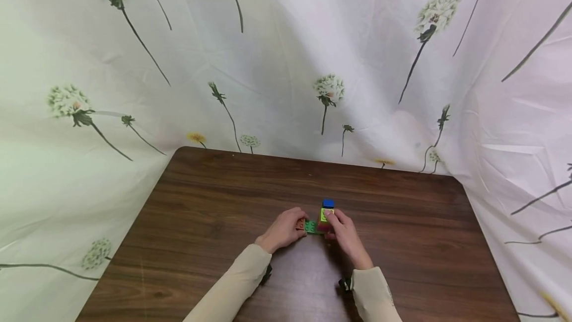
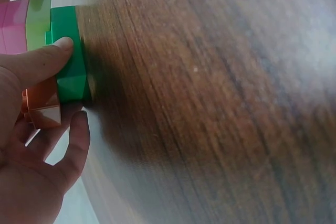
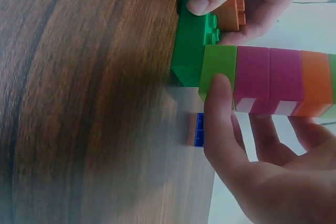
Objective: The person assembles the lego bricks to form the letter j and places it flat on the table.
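Observation:
A long green toy building brick [image 1: 311, 227] lies on the table, with an orange brick [image 2: 44, 103] on its left end. My left hand [image 1: 283, 230] grips that end, its thumb pressed on the green brick's side. On the other end stands an upright stack of bricks [image 3: 252, 77], lime at the bottom, then two magenta, orange and a yellow-green one on top. My right hand [image 1: 346, 235] holds this stack between thumb and fingers. One finger lies along the lime brick [image 3: 218, 66]. The far side of the stack is hidden.
A small blue brick [image 3: 199, 129] sits on the brown wooden table [image 1: 214, 202] just beyond the stack. Behind the table's back edge hangs a white curtain [image 1: 277, 73] printed with dandelions.

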Tool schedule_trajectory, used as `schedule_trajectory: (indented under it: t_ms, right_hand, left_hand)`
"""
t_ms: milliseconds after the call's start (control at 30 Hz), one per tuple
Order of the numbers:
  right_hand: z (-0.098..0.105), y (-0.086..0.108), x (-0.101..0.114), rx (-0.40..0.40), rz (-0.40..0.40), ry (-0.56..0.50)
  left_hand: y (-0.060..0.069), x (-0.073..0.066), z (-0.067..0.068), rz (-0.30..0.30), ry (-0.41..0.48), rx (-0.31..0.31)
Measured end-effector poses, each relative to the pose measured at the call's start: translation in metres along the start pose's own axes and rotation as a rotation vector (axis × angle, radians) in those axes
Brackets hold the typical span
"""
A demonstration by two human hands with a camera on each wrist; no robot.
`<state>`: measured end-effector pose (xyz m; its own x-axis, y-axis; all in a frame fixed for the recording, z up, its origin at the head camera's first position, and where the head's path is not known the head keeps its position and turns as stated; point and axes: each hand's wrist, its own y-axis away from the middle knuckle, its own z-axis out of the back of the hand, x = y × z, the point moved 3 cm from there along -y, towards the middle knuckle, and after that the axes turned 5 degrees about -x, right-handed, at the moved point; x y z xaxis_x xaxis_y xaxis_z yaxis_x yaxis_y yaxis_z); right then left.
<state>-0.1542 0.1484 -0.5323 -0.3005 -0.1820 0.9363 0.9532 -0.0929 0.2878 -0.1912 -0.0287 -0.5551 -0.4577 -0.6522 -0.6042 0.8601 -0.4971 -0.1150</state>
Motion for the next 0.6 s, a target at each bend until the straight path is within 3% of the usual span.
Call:
schedule_trajectory:
  t_ms: [200, 600]
  right_hand:
    - [0.002, 0.014, 0.022, 0.008, 0.016, -0.018]
    - [-0.002, -0.007, -0.013, -0.032, 0.05, -0.028]
  left_hand:
    - [0.0, 0.0, 0.0, 0.008, -0.007, 0.007]
    - [0.001, -0.002, 0.002, 0.037, 0.003, 0.024]
